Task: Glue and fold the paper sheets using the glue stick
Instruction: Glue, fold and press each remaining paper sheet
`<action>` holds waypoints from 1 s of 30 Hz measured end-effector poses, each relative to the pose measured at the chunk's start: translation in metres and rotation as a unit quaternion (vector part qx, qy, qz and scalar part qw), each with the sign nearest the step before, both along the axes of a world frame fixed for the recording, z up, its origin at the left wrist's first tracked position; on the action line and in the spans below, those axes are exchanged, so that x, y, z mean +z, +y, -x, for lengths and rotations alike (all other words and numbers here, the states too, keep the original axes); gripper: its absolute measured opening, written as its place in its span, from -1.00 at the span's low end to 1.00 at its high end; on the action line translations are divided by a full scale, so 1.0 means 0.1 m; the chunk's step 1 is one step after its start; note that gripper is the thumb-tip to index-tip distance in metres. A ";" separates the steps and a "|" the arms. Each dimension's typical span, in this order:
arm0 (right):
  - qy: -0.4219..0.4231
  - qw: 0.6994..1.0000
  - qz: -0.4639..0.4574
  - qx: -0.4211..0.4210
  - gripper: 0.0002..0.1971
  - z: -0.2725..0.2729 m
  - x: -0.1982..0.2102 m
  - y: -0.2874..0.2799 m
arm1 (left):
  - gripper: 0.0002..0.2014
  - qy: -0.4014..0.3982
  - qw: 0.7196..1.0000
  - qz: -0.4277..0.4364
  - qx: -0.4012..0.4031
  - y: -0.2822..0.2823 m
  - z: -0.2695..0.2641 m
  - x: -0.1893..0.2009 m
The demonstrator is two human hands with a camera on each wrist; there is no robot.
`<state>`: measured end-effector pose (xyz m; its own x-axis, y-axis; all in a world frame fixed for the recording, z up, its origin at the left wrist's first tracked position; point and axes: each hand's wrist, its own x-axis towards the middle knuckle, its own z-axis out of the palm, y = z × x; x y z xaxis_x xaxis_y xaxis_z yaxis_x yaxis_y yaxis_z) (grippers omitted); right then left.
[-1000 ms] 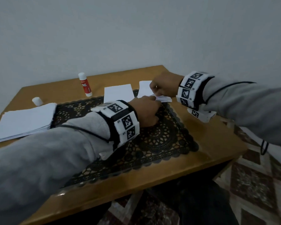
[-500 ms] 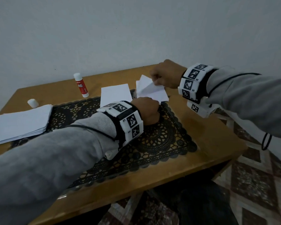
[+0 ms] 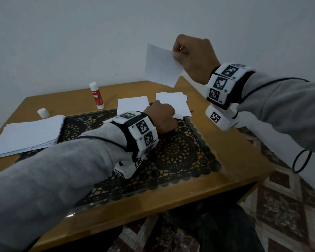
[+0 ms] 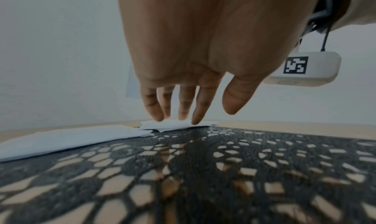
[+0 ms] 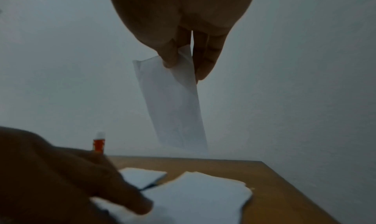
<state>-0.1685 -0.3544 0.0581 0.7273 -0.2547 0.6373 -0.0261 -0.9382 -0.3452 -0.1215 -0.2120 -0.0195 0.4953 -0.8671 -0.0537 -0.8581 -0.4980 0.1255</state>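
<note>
Head view: right hand (image 3: 193, 57) pinches raised sheet (image 3: 162, 65).

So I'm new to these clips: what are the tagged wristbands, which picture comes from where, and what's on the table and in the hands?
No machine here: a person wears marker-tagged wristbands carrying cameras. The wide picture is from a head camera; the two close ones look along each hand. The right hand pinches one small paper sheet in the air. The left hand presses straight fingers on a small pile of cut sheets. On the wooden table: a black lace mat, an uncapped glue stick, its cap, a single sheet and a larger paper stack.
</note>
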 end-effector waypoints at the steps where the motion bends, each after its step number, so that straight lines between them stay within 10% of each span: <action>1: -0.013 1.000 -0.027 0.007 -0.90 0.01 0.03 0.05 | -0.62 0.017 0.999 0.030 0.024 0.05 -0.03 0.06; 4: -0.046 0.978 -0.197 0.044 -0.91 0.10 0.10 0.22 | -0.61 0.158 0.967 0.139 0.144 0.32 -0.21 0.27; 7: -0.044 0.924 -0.370 0.088 -0.85 0.21 0.10 0.44 | -0.70 0.420 0.823 0.290 0.251 0.76 -0.36 0.45; 12: 0.025 0.837 -0.524 0.153 -0.90 0.29 -0.01 0.93 | -0.76 0.527 0.723 0.378 0.239 1.39 -0.43 0.55; 20: 0.045 0.787 -0.587 0.184 -0.88 0.21 -0.08 1.45 | -0.86 0.551 0.713 0.324 0.289 1.98 -0.45 0.42; 26: 0.112 0.821 -0.543 0.132 -0.95 0.19 -0.24 1.57 | -0.90 0.445 0.723 0.410 0.333 2.13 -0.50 0.35; 30: 0.210 0.829 -0.503 0.123 -0.93 0.22 -0.38 1.57 | -0.79 0.386 0.798 0.323 0.333 2.31 -0.52 0.30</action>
